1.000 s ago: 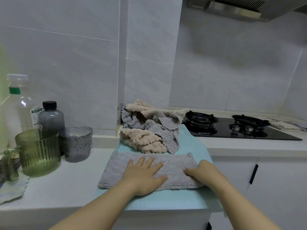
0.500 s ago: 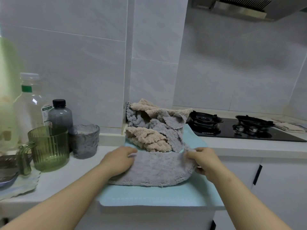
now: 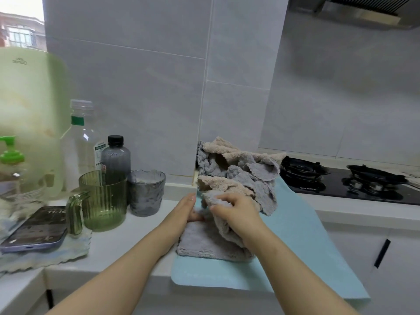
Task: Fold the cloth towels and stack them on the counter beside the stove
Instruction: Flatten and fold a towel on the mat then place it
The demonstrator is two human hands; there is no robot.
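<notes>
Grey towel [image 3: 204, 244] lying half folded on blue mat [image 3: 295, 235] at table [image 3: 127, 242] edge, left of stove [image 3: 341, 180]. Right hand [image 3: 234, 210] grip pinching towel's lifted end, held over its left side. Left hand [image 3: 186, 210] fingers at towel's far left corner, partly hidden, so can't tell its grip. Messy beige-grey towel pile [image 3: 238, 173] just behind. Green mug [image 3: 102, 201] off left.

"11:1" on phone [image 3: 34, 228] screen
</notes>
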